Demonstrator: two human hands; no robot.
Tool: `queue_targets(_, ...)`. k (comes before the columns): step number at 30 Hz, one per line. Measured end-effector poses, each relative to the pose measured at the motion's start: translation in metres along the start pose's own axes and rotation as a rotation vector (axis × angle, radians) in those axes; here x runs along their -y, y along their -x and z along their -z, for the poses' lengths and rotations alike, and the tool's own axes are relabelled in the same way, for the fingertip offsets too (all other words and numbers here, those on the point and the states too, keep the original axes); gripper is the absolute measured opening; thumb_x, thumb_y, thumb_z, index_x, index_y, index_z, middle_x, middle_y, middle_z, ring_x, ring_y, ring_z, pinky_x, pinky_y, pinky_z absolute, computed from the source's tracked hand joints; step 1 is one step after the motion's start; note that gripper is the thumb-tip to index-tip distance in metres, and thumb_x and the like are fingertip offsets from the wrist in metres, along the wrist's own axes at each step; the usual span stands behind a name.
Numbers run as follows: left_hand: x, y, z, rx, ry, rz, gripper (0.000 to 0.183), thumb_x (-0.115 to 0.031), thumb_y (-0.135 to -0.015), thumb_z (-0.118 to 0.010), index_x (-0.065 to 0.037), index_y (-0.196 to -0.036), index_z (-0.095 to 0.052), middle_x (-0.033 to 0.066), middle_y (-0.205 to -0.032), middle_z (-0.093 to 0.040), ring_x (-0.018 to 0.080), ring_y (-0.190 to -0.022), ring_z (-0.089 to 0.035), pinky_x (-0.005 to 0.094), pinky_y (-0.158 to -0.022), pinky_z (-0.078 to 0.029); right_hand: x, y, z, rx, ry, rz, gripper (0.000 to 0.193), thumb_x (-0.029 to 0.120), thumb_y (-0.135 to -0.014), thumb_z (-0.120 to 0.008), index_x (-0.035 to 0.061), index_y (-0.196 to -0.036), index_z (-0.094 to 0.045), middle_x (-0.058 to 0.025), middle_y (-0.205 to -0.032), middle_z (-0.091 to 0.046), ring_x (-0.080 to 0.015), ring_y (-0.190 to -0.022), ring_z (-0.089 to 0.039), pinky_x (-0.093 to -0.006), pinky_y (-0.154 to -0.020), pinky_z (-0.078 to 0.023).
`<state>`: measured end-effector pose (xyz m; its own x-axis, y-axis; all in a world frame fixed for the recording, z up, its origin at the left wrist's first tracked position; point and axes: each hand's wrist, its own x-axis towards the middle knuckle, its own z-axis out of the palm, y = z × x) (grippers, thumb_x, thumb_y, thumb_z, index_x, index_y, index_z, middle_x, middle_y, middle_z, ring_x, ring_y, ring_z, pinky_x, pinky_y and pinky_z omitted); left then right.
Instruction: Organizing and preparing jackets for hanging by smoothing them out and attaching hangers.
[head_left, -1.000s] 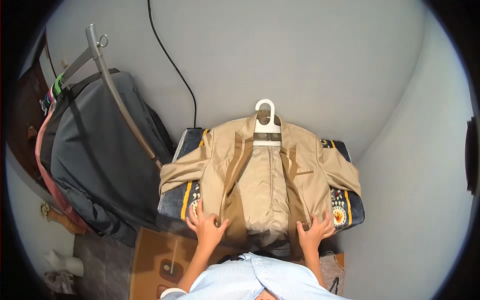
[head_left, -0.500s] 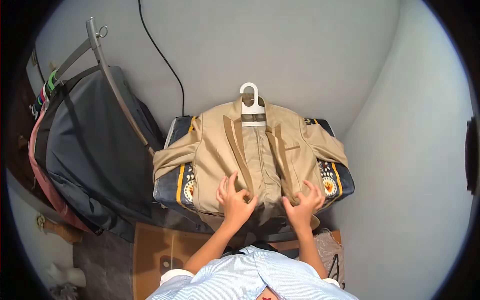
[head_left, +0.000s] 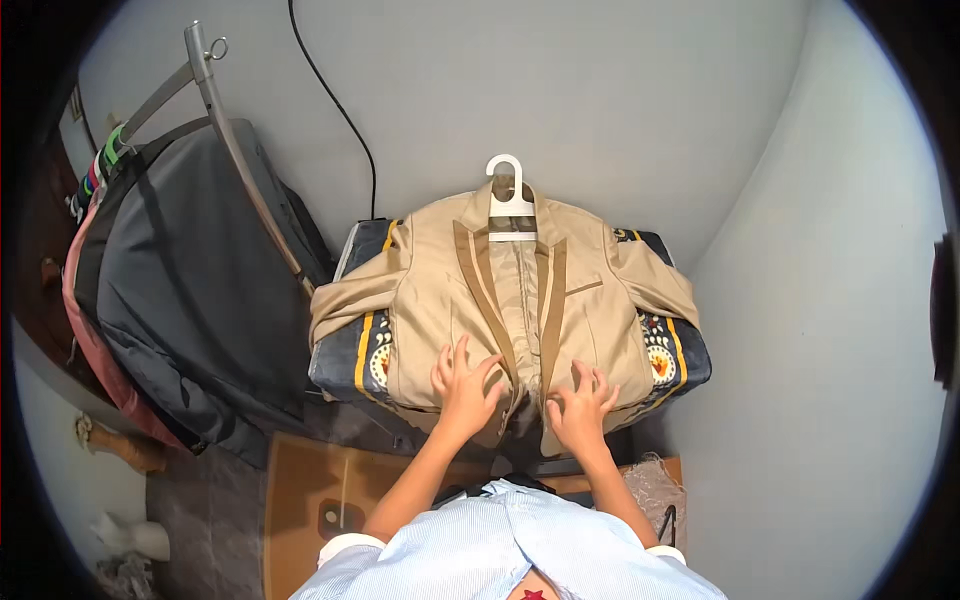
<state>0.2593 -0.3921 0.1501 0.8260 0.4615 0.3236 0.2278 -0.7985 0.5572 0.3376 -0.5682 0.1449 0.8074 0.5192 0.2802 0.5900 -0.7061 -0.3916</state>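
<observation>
A beige blazer with darker brown lapel edging lies face up, its sleeves spread to both sides. Inside its collar is a white plastic hanger, with the hook pointing toward the wall. My left hand rests over the lower left front panel, fingers apart and thumb near the front edge. On the lower right panel is my right hand, its fingers also spread, with the thumb by that front edge. The two front edges lie close together, and a narrow strip of lining shows between them.
Beneath the blazer is a dark patterned cloth with yellow stripes, covering a table. A metal rack at left holds a dark grey garment cover and pink fabric. A black cable hangs along the grey wall. Cardboard lies on the floor.
The blazer's front panels have come together and lie flatter, covering most of the lining. Both hands moved slightly inward, and their finger pinch on the edges has loosened.
</observation>
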Motion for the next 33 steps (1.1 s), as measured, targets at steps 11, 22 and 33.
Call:
queue_targets(11,-0.005,-0.02,-0.054,0.095,-0.212,-0.216,0.054,-0.046,-0.071,-0.07,-0.035,-0.122,-0.056,0.0119,-0.15,-0.014,0.0415,-0.133,-0.015,0.0664,-0.098,-0.015,-0.012,-0.033,-0.006,-0.052,-0.026,0.181,0.043,0.013,-0.067,-0.073,0.0297,-0.106,-0.065,-0.0078,-0.139,-0.032,-0.0366,-0.128,-0.026,-0.063,-0.101,-0.014)
queue_targets(22,0.018,0.002,-0.037,-0.081,0.063,-0.17,0.014,-0.033,-0.075,-0.068,-0.02,-0.078,-0.069,0.0092,-0.143,-0.032,0.0405,-0.133,-0.018,0.0632,-0.102,-0.008,-0.026,-0.041,-0.013,0.019,0.064,0.36,0.038,0.018,-0.061,-0.078,0.0307,-0.094,-0.067,-0.0009,-0.139,-0.033,-0.0349,-0.129,-0.024,-0.0646,-0.101,-0.015)
queue_targets(33,0.003,-0.002,-0.049,-0.116,0.117,-0.099,0.014,-0.025,-0.071,-0.07,-0.012,-0.065,-0.069,0.0113,-0.144,-0.032,0.0434,-0.133,-0.015,0.0646,-0.101,-0.004,-0.027,-0.05,-0.009,-0.076,0.051,0.528,0.024,0.028,-0.059,-0.075,0.0199,-0.075,-0.059,0.0035,-0.131,-0.045,-0.0306,-0.128,-0.027,-0.0607,-0.103,-0.011)
